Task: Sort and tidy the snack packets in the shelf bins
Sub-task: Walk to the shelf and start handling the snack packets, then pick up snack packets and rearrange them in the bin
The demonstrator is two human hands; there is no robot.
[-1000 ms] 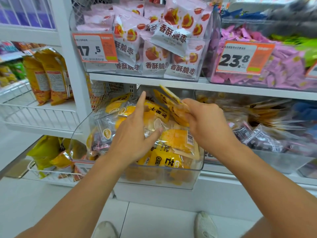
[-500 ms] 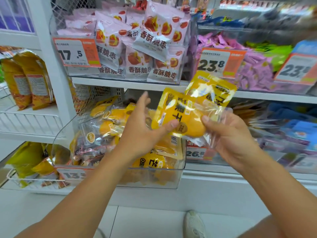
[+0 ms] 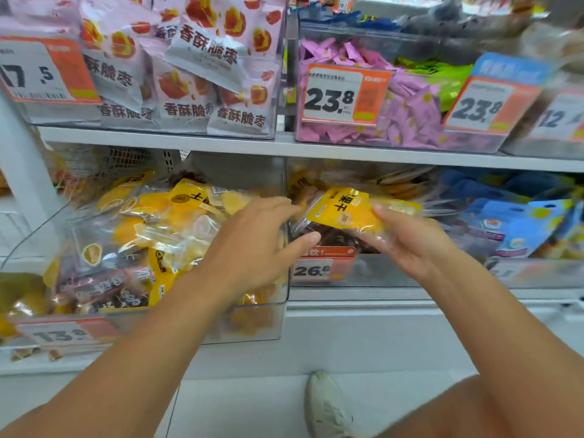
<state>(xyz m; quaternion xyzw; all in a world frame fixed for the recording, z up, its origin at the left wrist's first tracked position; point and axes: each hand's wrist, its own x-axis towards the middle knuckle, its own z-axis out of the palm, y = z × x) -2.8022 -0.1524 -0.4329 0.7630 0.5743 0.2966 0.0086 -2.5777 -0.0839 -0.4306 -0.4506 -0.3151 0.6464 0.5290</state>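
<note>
Right hand (image 3: 407,245) is gripping a yellow snack packet (image 3: 344,210), fingers curled under its clear lower edge, holding it over the bin with the 26.8 price tag (image 3: 319,269). Left hand (image 3: 252,248) is reaching beside it, fingers straight and spread, holding nothing, hovering above the clear bin (image 3: 252,327) of matching yellow packets. Above both hands, the shelf (image 3: 284,148) is carrying pink packets (image 3: 202,74). A shoe (image 3: 325,406) is showing below.

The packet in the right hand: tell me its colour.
Yellow with a clear part, black characters on it; the packet shows best in the head view, held by the right hand.
</note>
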